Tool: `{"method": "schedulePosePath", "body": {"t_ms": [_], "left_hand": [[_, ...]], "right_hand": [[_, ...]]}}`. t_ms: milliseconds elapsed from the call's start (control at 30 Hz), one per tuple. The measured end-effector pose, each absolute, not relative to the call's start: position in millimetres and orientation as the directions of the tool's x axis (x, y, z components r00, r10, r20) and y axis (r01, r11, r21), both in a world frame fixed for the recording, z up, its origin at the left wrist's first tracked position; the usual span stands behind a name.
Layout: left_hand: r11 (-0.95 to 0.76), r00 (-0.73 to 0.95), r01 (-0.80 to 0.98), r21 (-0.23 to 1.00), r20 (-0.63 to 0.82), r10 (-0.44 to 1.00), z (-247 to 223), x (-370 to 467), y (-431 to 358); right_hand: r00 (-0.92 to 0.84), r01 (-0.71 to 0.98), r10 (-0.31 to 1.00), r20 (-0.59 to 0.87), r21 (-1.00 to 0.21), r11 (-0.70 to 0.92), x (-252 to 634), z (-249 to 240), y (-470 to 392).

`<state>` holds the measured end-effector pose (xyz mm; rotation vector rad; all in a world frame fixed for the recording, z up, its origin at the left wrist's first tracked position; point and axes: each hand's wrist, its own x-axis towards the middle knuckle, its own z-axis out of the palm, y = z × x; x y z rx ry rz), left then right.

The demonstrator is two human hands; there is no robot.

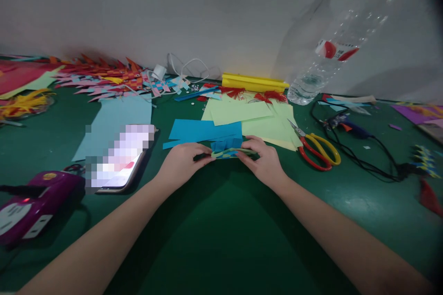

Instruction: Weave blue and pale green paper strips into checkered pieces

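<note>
Between my two hands is a small piece of woven paper strips [226, 153], blue and light green, raised a little off the green tabletop. My left hand [185, 159] pinches its left end between thumb and fingers. At the other end my right hand [262, 159] grips it the same way, with the fingertips partly hidden behind the strips. Just beyond lie blue paper pieces [194, 130], and farther right a stack of light green paper sheets [242, 111].
Scissors [318, 151] with red and yellow handles lie to the right, near a cable [367, 166]. A plastic bottle [341, 50] leans against the wall. At left are a lit phone [121, 161], a purple power socket [41, 203] and light blue paper [114, 120]. Folded paper pieces [100, 76] line the back.
</note>
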<state>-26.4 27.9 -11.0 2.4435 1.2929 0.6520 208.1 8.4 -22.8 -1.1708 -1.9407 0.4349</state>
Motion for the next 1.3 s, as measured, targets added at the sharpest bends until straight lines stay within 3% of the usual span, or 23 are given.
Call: {"method": "schedulePosePath", "body": {"t_ms": [300, 900, 1300], "left_hand": [[-0.534, 0.470, 0.709, 0.460, 0.256, 0.845, -10.3, -26.5, 26.6], [-0.510, 0.453, 0.722, 0.467, 0.237, 0.859, -12.4, -26.4, 26.7], [-0.557, 0.494, 0.713, 0.425, 0.258, 0.830, -12.2, -24.4, 28.2]], "right_hand": [[-0.194, 0.521, 0.905, 0.378, -0.743, 0.421, 208.2, -22.8, 8.3], [-0.167, 0.535, 0.886, 0.433, -0.715, 0.450, 207.7, -30.1, 10.5], [-0.191, 0.512, 0.915, 0.355, -0.759, 0.402, 207.9, -23.4, 8.6]]}}
